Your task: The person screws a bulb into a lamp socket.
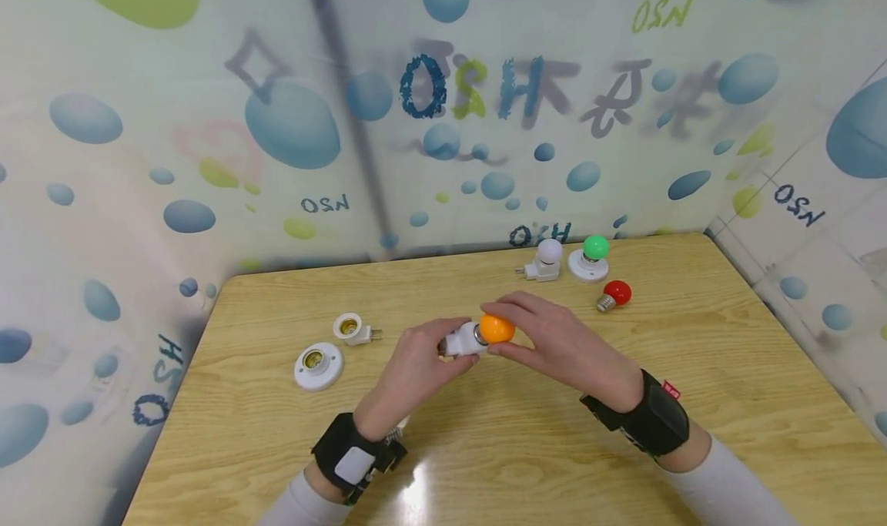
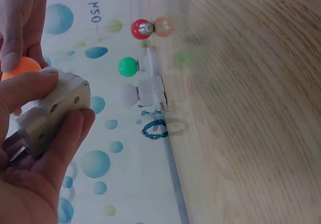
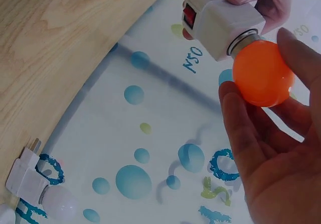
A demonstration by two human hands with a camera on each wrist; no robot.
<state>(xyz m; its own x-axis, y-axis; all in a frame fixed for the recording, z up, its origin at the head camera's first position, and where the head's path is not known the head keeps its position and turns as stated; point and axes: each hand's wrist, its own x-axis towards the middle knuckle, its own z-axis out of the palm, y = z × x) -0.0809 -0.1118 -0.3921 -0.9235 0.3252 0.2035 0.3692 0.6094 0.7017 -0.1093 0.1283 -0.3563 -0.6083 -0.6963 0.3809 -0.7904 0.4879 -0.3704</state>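
Observation:
My left hand (image 1: pixel 414 360) grips a white plug-in lamp socket (image 1: pixel 463 340) between thumb and fingers. Its two metal prongs (image 2: pixel 17 148) show in the left wrist view, and a red switch (image 3: pixel 189 15) in the right wrist view. An orange light bulb (image 1: pixel 497 328) sits at the socket's mouth, with part of its metal screw base (image 3: pixel 246 40) visible outside. With thumb and fingertips around the globe, my right hand (image 1: pixel 564 345) holds this bulb. Both hands are above the middle of the table.
On the wooden table (image 1: pixel 527 433), a round socket (image 1: pixel 326 372) and a plug-in socket (image 1: pixel 349 326) stand left, without bulbs. Back right are a white bulb (image 1: pixel 550 251) in a plug-in socket, a green bulb (image 1: pixel 595 247) in a round socket and a loose red bulb (image 1: pixel 618 292).

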